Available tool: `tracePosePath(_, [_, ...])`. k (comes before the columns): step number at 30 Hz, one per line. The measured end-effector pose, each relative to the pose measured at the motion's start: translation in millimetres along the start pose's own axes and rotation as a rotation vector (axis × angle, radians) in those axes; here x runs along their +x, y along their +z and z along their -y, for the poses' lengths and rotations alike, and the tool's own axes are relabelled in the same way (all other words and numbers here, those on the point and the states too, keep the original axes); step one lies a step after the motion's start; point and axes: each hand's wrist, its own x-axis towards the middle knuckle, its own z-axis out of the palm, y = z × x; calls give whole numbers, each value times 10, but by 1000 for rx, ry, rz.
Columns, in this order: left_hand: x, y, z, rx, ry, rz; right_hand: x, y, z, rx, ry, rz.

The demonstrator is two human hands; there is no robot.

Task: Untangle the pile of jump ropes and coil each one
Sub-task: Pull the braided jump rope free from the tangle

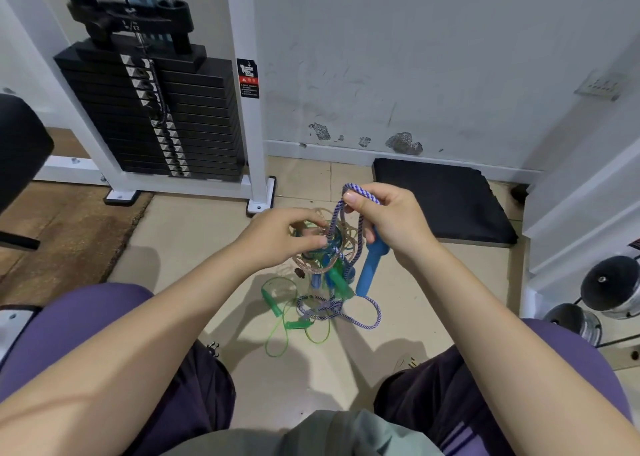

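A tangle of jump ropes hangs between my hands above the tiled floor. My right hand (388, 223) pinches a loop of the blue-and-white braided rope (360, 192) and grips its blue handle (370, 272), which points down. My left hand (280, 234) grips the knotted bundle, where a beige patterned rope (311, 265) wraps around green handles (336, 275). More braided rope (346, 312) and the thin green rope (280, 331) with a green handle (270, 301) trail onto the floor.
A white-framed weight stack (156, 116) stands at the back left. A black foam mat (443, 199) lies by the wall on the right. Dumbbells (602, 293) sit at the far right. My knees flank the floor below the ropes.
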Motion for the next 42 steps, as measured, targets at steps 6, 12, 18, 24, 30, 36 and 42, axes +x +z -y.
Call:
tracePosePath(6, [6,113,-51,-6,54,-55,-12,99,10,93,6,111])
tracePosePath(12, [38,80,-28,71,26,-16,10,-14,30,14,43,78])
tracePosePath(18, [48,-22,-39,-85,-101,-145,60,-256,-25,-464,124,-55])
tracePosePath(24, [62,-81,-74,-245,-150,-247,30,-68,-60,-138,82,-46])
tracePosePath(30, [27,-97,-115,-439,-110,-214,-12,46,-139,-396,116,157])
tracePosePath(36, [16,-166,-136,-599,-101,-188,-31,-5,-93,-291,201,329])
tracePosePath(42, [-8,-170,-133,-704,-153,-36,-45,4,-39,-93,157,256])
